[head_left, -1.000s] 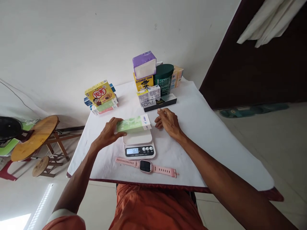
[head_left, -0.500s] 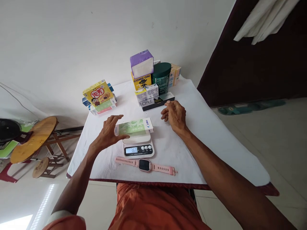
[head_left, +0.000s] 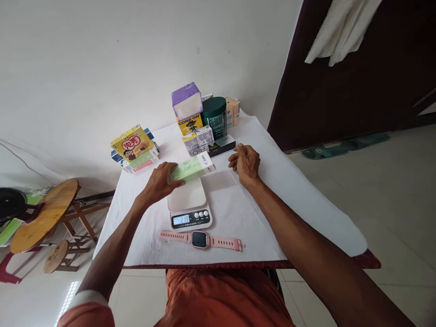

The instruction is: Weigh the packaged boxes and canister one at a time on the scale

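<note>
My left hand (head_left: pixel 160 182) grips the left end of a slim green and white box (head_left: pixel 190 167), thumb in front and fingers behind. The box is tilted and raised over the back of a white kitchen scale (head_left: pixel 186 195), whose display reads about 219. My right hand (head_left: pixel 247 164) is loosely curled at the table, to the right of the scale, holding nothing. Its fingers are near the end of a flat black box (head_left: pixel 223 146). A pink-strapped smartwatch (head_left: pixel 200 239) lies in front of the scale.
Behind stand a purple-topped pack (head_left: pixel 186 101), a yellow box (head_left: pixel 190 123), a dark green tub (head_left: pixel 214 117) and small white boxes (head_left: pixel 205 135). Stacked boxes, a yellow snack box (head_left: pixel 132 144) on top, are at left. The white tablecloth (head_left: pixel 299 209) reaches the table's front edge.
My left hand has closed on the green and white box and raised it off the scale. The display dropped from 363 to about 219. My right hand stays curled. The view shifted slightly.
</note>
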A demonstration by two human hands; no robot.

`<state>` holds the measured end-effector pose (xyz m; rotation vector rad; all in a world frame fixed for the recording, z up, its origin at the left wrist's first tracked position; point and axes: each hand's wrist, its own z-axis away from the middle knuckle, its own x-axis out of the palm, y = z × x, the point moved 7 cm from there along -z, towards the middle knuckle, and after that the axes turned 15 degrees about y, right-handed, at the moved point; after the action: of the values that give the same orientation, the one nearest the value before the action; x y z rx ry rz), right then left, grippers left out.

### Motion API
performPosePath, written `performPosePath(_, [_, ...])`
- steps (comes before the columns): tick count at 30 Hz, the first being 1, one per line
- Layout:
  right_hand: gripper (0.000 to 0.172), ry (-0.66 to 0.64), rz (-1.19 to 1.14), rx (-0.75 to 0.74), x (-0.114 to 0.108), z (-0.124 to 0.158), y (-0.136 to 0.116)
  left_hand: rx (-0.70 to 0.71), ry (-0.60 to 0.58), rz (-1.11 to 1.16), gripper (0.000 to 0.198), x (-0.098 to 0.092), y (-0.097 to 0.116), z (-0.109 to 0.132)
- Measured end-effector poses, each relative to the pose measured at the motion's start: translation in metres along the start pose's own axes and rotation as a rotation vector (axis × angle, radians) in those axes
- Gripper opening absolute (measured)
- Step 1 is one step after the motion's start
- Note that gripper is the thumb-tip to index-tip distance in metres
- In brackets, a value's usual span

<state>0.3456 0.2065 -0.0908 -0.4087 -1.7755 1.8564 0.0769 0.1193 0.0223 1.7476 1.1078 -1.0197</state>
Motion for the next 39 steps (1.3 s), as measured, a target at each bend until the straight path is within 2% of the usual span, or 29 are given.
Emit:
performPosePath(5, [0.035, -0.012, -0.010, -0.011, 0.000, 0.000, 0.000, 0.052, 0.053, -0.136, 0.051, 0.034, 0.029, -0.077])
performPosePath(8, [0.035, -0.021, 0.005, -0.015, -0.001, 0.000, -0.001, 0.060, 0.080, -0.181, 0.049, 0.055, 0.044, -0.107])
performPosePath(12, [0.034, -0.041, 0.028, -0.028, 0.000, -0.001, -0.003, 0.082, 0.154, -0.209, 0.043, 0.066, 0.054, -0.116])
performPosePath(16, [0.037, -0.049, 0.045, -0.035, 0.000, -0.001, -0.001, 0.100, 0.215, -0.187, 0.047, 0.062, 0.053, -0.104])
performPosePath(18, [0.037, -0.039, 0.050, -0.034, -0.001, -0.001, 0.001, 0.109, 0.236, -0.174, 0.050, 0.053, 0.046, -0.095])
performPosePath(20, [0.036, -0.040, 0.058, -0.046, 0.000, -0.001, 0.002, 0.096, 0.295, -0.179, 0.051, 0.036, 0.032, -0.087])
performPosePath(22, [0.036, -0.054, 0.061, -0.062, 0.001, 0.000, 0.003, 0.047, 0.377, -0.208, 0.052, 0.008, 0.007, -0.082])
performPosePath(26, [0.034, -0.068, 0.070, -0.072, 0.001, 0.003, 0.005, -0.166, 0.511, -0.318, 0.061, -0.061, -0.070, -0.080])
performPosePath(29, [0.034, -0.081, 0.089, -0.082, 0.001, 0.005, 0.007, -0.330, 0.460, -0.396, 0.079, -0.097, -0.131, -0.081])
performPosePath(31, [0.034, -0.087, 0.103, -0.085, 0.001, 0.005, 0.007, -0.398, 0.348, -0.413, 0.078, -0.104, -0.161, -0.082])
performPosePath(33, [0.033, -0.091, 0.116, -0.090, 0.001, 0.006, 0.007, -0.431, 0.256, -0.415, 0.065, -0.104, -0.179, -0.082])
performPosePath(36, [0.032, -0.094, 0.134, -0.105, 0.002, 0.006, 0.006, -0.443, 0.250, -0.377, 0.046, -0.104, -0.187, -0.081])
performPosePath(39, [0.030, -0.088, 0.135, -0.101, 0.001, 0.006, 0.005, -0.451, 0.312, -0.270, 0.041, -0.110, -0.183, -0.078])
